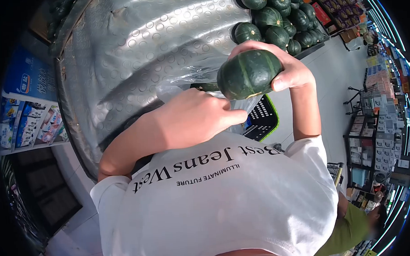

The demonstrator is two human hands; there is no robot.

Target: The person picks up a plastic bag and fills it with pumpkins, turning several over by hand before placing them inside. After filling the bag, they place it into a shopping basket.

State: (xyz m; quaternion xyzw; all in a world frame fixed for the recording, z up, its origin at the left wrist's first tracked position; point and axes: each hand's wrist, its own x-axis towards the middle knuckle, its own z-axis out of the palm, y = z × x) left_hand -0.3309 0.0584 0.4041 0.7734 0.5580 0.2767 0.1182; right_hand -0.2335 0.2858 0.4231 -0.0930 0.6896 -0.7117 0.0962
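Observation:
A dark green pumpkin with paler stripes is in my right hand, the fingers behind it and the thumb at its lower right side. Close by on the left, my left hand is closed on a clear plastic bag. Part of another dark green thing, seemingly a pumpkin, shows at the bag behind my left hand. The held pumpkin hangs at the bag's right side; its underside and the bag's mouth are partly hidden.
Dark green pumpkins are piled on the display's far right corner. A dimpled grey mat covers the display. A black shopping basket with a green rim is below my hands. Shelves and a person in green are at right.

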